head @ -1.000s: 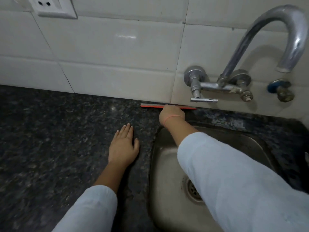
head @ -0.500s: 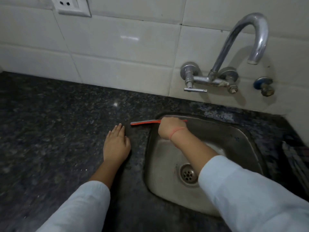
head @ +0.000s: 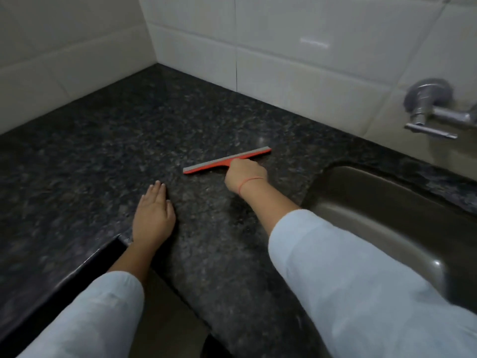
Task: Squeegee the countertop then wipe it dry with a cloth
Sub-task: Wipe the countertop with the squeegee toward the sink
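Observation:
A red squeegee (head: pixel 206 165) with a grey rubber blade lies across the dark speckled granite countertop (head: pixel 103 140), left of the sink. My right hand (head: pixel 245 174) grips its handle, fingers curled round it, a red thread on the wrist. My left hand (head: pixel 154 215) rests flat on the counter near the front edge, fingers straight. No cloth is in view.
A steel sink (head: pixel 387 215) is sunk into the counter at the right. A chrome wall tap (head: pixel 428 109) sticks out above it. White tiled walls (head: pixel 284 47) meet in a corner at the back left. The counter's front edge (head: pixel 85 262) forms an inner corner near my left arm.
My right hand has carried the squeegee from the back wall, over the sink's rim, to the open counter left of the sink. The view swung left. My left hand stayed flat.

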